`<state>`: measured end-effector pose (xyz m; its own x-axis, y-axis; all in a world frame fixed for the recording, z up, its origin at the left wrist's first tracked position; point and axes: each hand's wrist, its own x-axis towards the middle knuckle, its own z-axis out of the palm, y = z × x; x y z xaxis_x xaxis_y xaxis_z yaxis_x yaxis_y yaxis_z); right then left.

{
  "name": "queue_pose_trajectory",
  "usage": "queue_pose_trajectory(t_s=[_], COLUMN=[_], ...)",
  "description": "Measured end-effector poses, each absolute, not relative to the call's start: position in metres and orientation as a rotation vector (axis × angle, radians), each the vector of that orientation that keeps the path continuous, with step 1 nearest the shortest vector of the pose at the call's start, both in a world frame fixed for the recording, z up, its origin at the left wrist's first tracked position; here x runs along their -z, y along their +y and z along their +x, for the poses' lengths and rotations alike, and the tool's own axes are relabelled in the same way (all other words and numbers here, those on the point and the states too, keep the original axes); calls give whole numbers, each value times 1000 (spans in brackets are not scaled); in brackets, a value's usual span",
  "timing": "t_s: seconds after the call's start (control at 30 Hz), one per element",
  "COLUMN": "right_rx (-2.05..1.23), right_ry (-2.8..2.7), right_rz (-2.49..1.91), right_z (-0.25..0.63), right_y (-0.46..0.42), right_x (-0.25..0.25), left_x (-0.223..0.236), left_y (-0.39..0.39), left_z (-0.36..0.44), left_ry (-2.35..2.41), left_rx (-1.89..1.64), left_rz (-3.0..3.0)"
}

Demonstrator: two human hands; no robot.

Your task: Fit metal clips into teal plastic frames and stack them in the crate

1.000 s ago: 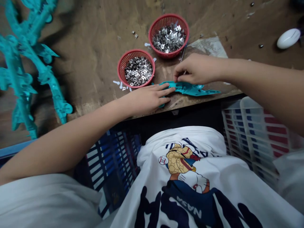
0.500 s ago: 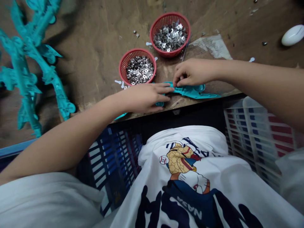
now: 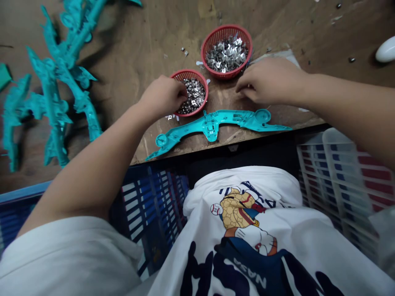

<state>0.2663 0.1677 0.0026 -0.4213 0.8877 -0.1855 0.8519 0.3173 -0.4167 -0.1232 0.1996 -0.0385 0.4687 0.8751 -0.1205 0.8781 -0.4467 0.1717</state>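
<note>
A turquoise bow-shaped plastic part lies along the table's front edge, hollow side up, untouched by either hand. My left hand is at the smaller red basket, its curled fingertips among small metal clips; what they grip is hidden. Above the right half of the turquoise part, my right hand hovers with fingers bent together, and anything between them is out of sight. Near its fingers stands the larger red basket, holding shiny bent metal pieces.
Several more turquoise parts lie piled at the left of the wooden table. A white rounded object is at the far right. Below the edge stand a blue crate and a white crate. Loose metal bits lie around.
My left hand has left the turquoise part and moved up to the smaller basket. My right hand has lifted off the part, up and to the right. The view has shifted slightly.
</note>
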Motion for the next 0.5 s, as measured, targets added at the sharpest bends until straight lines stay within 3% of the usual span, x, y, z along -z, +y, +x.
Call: queue_pose_trajectory(t_s=[0.13, 0.23, 0.33, 0.5], right_rx=[-174, -182, -171, -23], right_ry=[-2872, -2996, -3045, -3057], right_rz=[-1605, -1550, -1555, -1456], right_z=[273, 276, 273, 273], right_y=[175, 178, 177, 175], right_x=[-6, -4, -2, 1], left_x=[9, 3, 12, 23], left_y=[185, 155, 121, 98], left_z=[-105, -74, -44, -32], left_ry=[1392, 1006, 641, 614], left_rx=[-119, -195, -41, 225], left_rz=[2583, 2682, 2769, 2813])
